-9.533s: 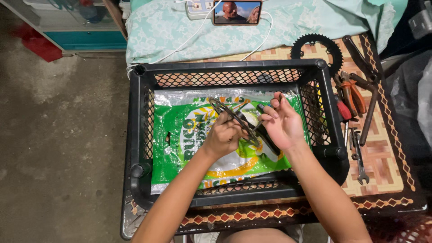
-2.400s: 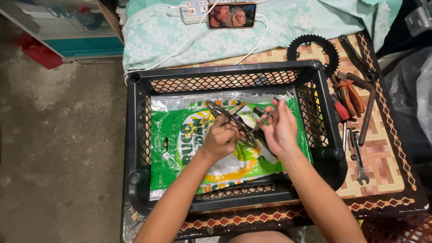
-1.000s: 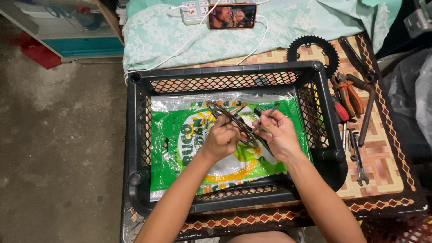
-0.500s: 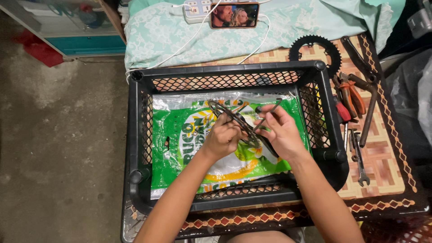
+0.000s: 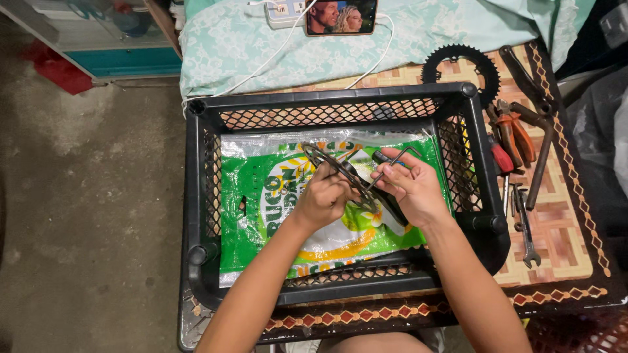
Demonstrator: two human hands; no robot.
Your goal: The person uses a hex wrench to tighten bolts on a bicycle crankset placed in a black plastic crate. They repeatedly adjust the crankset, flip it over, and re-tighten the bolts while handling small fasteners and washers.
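Observation:
Both my hands work over a black mesh plastic crate (image 5: 196, 196) lined with a green and white plastic bag (image 5: 258, 196). My left hand (image 5: 325, 199) grips a dark metal chainring (image 5: 319, 155) on a crank, held tilted above the bag. My right hand (image 5: 413, 189) is closed on a thin bent hex key (image 5: 400, 155), whose tip reaches to the middle of the chainring. The two hands almost touch. The crank's lower end is hidden behind my right hand.
The crate stands on a woven patterned mat (image 5: 562, 229). Right of the crate lie a second toothed chainring (image 5: 461, 65), orange-handled pliers (image 5: 517, 134), a long dark bar tool (image 5: 540, 157) and a small wrench (image 5: 525, 235). Behind it, a phone (image 5: 340, 14) and power strip (image 5: 284, 12) rest on pale green cloth (image 5: 261, 49).
My right hand's fingers, raised and spread earlier, have closed around the hex key and shifted slightly toward the chainring. My left hand keeps its grip in the same place.

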